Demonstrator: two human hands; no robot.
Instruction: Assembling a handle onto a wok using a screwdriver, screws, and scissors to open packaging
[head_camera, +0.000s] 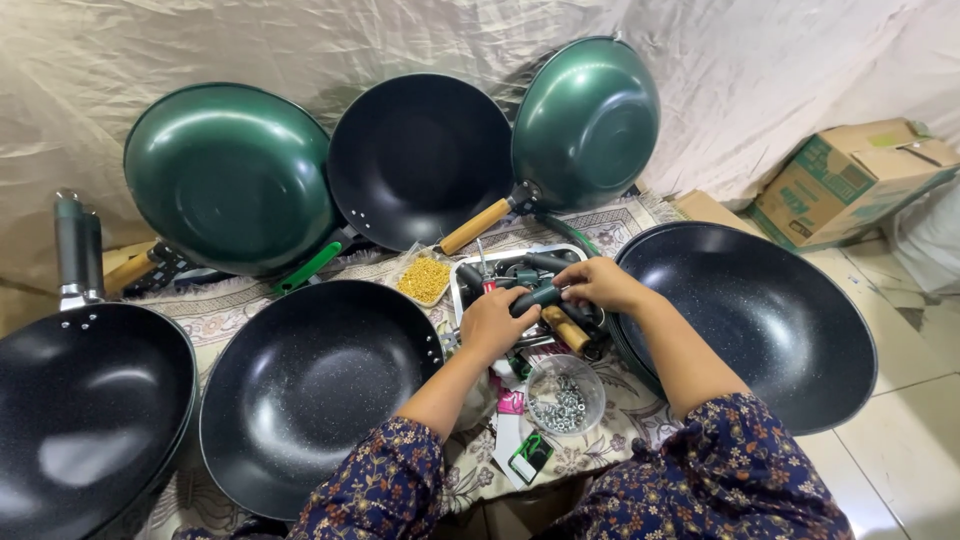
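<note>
My left hand (497, 322) and my right hand (598, 283) meet over a metal tray (462, 272) full of pan handles. Both hands grip one dark green pan handle (537, 296), the left at its near end and the right at its far end. A wooden handle (567, 330) lies in the tray just below my right hand. A clear bowl of small metal screws (565, 397) stands in front of the tray, close to my left wrist.
Black woks lie around me: one at the right (760, 320), one in front at the left (310, 385), one at the far left (85, 410). Green and black woks (230, 175) lean on the cloth backdrop. A bag of yellow bits (424, 278), a cardboard box (850, 180).
</note>
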